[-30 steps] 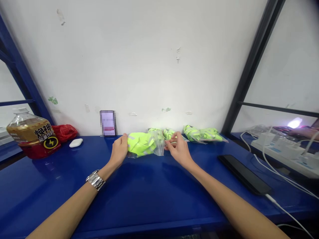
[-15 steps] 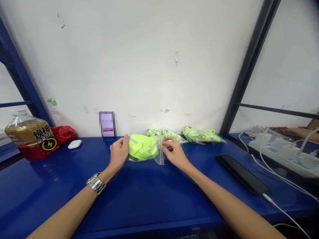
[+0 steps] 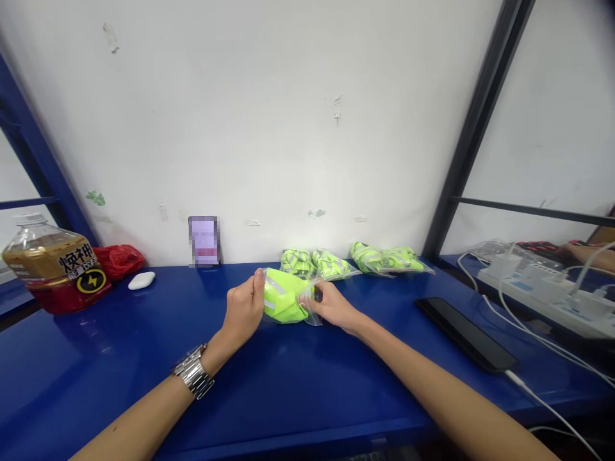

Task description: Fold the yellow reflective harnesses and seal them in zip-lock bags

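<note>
Both hands on the same clear bag (image 3: 287, 301) with yellow-green fabric and pale reflective strips inside; it's in front of the person, near the middle of the blue table (image 3: 288, 397), close to the row at the wall. Left hand (image 3: 244, 304): nearly a fist, thumb up against the bag's left end, gripping it; fingertips hidden, so can't tell how they sit. Right hand (image 3: 332, 306): narrow pinch at the right end, thumb on the fabric part, fingers curled and partly out of sight; can't tell whether the thumb is inside or outside the plastic. Loose plastic flap hangs just below that thumb. Silver watch (image 3: 195, 371) on left wrist. Four similar packed bags (image 3: 331, 264) lie along the wall behind, apart from the hands. Black phone (image 3: 466, 334) lies right of the right forearm, white cable (image 3: 542, 403) plugged in.
</note>
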Tool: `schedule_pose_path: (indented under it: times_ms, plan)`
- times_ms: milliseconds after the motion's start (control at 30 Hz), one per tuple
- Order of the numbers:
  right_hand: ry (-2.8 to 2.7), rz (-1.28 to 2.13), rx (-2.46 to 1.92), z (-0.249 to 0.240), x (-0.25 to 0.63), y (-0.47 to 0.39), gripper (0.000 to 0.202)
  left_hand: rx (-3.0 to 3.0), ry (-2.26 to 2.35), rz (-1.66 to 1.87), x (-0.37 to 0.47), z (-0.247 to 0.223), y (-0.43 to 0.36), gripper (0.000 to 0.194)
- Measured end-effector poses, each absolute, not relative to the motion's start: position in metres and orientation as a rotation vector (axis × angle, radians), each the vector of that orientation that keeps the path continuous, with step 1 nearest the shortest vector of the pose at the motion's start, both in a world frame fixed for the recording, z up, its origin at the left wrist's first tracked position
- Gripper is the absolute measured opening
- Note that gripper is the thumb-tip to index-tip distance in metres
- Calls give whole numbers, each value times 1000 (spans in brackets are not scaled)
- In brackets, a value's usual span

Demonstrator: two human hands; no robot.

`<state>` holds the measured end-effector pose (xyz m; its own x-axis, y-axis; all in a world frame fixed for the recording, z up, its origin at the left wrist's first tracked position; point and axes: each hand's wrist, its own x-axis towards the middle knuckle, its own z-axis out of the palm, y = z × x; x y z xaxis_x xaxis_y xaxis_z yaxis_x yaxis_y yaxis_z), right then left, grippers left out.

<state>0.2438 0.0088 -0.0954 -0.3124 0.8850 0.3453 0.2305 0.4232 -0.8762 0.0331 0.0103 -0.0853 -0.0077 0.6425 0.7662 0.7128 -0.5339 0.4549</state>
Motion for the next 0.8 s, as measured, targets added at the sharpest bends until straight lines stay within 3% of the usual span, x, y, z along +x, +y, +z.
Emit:
schedule_pose_path:
  times_ms: [367, 800]
  plan:
    - [-1423, 1051, -1004, -83, 251, 16, 13, -2161, -1959, -1874, 20, -79, 30, 49]
    - [-1128, 1387, -974, -74, 249, 11, 39, -1875, -2127, -1213, -26, -75, 63, 41]
